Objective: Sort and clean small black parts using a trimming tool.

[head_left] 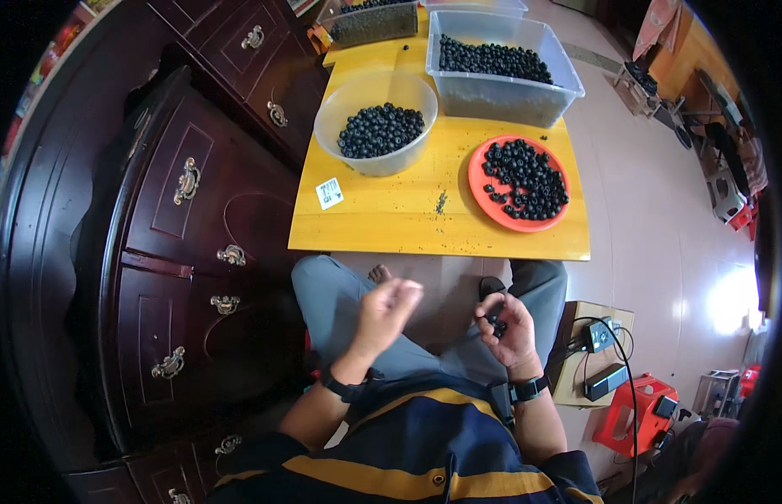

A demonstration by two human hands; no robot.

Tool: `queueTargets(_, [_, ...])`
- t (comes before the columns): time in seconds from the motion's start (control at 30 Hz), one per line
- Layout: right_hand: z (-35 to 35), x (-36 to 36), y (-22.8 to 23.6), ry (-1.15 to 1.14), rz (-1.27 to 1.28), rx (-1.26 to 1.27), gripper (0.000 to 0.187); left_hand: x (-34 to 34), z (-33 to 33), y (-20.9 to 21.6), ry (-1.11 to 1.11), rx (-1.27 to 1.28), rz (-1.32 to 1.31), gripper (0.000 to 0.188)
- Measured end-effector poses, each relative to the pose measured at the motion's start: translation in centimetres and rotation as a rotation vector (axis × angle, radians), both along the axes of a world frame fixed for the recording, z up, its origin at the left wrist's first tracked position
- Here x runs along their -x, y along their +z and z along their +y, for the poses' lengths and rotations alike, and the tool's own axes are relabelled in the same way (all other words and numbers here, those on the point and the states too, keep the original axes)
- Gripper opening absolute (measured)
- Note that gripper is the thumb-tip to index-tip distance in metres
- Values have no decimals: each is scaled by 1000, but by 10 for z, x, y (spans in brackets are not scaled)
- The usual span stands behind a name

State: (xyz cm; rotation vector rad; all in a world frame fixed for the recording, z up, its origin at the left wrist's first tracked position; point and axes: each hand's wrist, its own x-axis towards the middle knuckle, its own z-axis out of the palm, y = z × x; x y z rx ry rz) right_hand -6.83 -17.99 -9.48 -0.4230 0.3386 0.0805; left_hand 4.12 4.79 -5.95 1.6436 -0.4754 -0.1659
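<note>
Over my lap, in front of the yellow table (378,220), both hands are raised. My left hand (386,316) has its fingers drawn together and is slightly blurred; whether anything is between them cannot be seen. A few dark blueberries (497,325) rest in the curled fingers of my right hand (515,336). Nearest to that hand on the table is a round orange-red plate (478,200) with a heap of blueberries (525,178). To its left stands a round translucent tub (326,128), partly filled with blueberries (381,130).
A large clear bin (504,105) of blueberries stands behind the plate, and another bin (365,29) at the far left. Dark crumbs (441,203) and a white label (329,193) lie on the table. A dark wooden cabinet (176,218) lines the left. A red stool (618,420) is right.
</note>
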Motion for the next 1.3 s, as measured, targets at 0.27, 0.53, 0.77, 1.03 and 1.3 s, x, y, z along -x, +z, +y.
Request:
queueTargets(0.27, [-42, -26, -15, -111, 3, 27, 23, -34, 62, -3, 356, 314, 517, 17])
queueTargets(0.53, [-45, -45, -7, -144, 91, 298, 21, -72, 60, -12, 391, 373, 596, 18])
queueTargets(0.77, [-62, -48, -12, 0, 6, 460, 27, -88, 63, -19, 380, 369, 676, 20])
queueTargets(1.03, [-61, -63, -6, 29, 157, 637, 47, -98, 57, -25, 398, 428, 737, 31])
queueTargets(1.3, [-57, -64, -9, -74, 123, 750, 50, -95, 53, -29, 400, 402, 702, 30])
